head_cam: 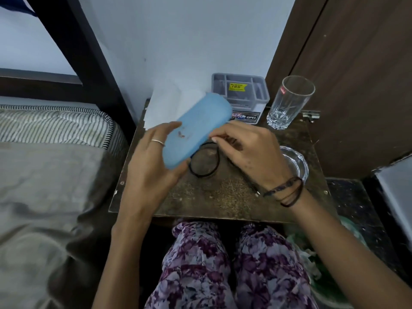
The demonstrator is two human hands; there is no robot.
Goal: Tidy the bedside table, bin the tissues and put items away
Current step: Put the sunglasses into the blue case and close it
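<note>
both my hands on one blue case [196,128] above the bedside table [223,197], left hand [151,166] gripped its lower end, right hand [247,150] pinched its edge, black hair tie [204,162] lay beneath

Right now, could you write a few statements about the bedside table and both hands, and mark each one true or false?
1. The left hand holds the blue case tilted above the bedside table. True.
2. The drinking glass lies on its side. False: it stands upright at the back right.
3. A black hair tie lies on the table under the case. True.
4. The grey organiser sits at the front edge. False: it is at the back, against the wall.
5. The right hand grips the glass. False: its fingertips meet the case.
</note>
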